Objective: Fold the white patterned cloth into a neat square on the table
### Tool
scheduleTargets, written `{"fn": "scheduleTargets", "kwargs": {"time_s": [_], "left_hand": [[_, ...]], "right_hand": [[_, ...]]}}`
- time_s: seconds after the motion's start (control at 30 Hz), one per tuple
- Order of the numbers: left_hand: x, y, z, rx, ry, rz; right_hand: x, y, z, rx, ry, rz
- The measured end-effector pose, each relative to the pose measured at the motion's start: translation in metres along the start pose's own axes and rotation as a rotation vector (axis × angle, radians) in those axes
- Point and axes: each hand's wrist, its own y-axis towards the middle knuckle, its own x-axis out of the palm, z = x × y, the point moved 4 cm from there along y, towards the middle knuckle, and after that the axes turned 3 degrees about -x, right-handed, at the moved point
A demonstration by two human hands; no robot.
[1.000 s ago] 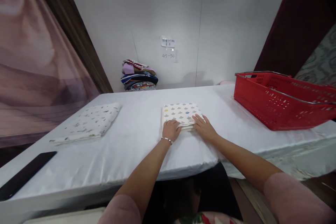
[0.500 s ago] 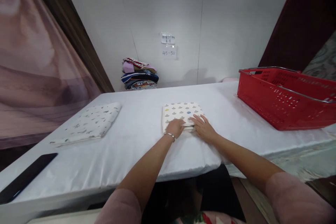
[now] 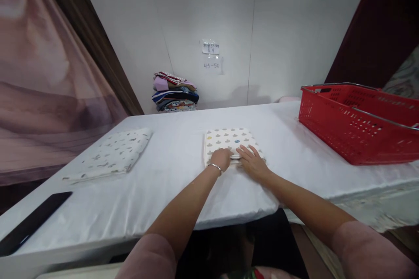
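The folded cloth with grey print (image 3: 224, 136) lies on the white worktop (image 3: 176, 148), at the centre of the frame. The right hand (image 3: 254, 165) rests upon its near right part, the fingers slightly apart. The left hand (image 3: 221, 159) touches its near edge with bent fingers; they are partly hidden, so I cannot tell whether they pinch the fabric. A red basket (image 3: 347, 133) stands at the right of the frame.

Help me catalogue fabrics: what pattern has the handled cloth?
Folded cloth: grey motifs, one yellow, one blue, on white; head view.
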Motion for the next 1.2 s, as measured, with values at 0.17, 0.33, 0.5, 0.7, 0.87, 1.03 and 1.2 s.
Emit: {"fn": "scheduleTargets", "kwargs": {"time_s": [0.17,0.33,0.5,0.7,0.87,1.03,1.2], "left_hand": [[0.000,-0.003,-0.001,0.062,-0.002,0.059],[0.008,-0.005,-0.003,0.223,-0.046,0.155],[0.020,-0.002,-0.004,0.158,-0.054,0.136],[0.016,-0.017,-0.012,0.260,-0.155,0.231],[0.017,-0.035,-0.026,0.304,-0.041,0.304],[0.025,-0.041,-0.034,0.273,0.071,0.374],[0.025,-0.044,-0.040,0.252,0.033,0.391]], "right_hand": [[-0.002,-0.002,-0.003,0.018,-0.010,0.017],[-0.004,-0.002,-0.004,0.044,0.025,0.043],[-0.006,-0.003,-0.004,0.066,0.082,0.043],[-0.002,-0.007,-0.001,0.094,0.125,0.039],[-0.003,-0.006,-0.003,0.080,0.118,0.046],[-0.003,-0.006,-0.004,0.082,0.086,0.040],[-0.001,-0.011,-0.003,0.105,0.099,-0.008]]}}
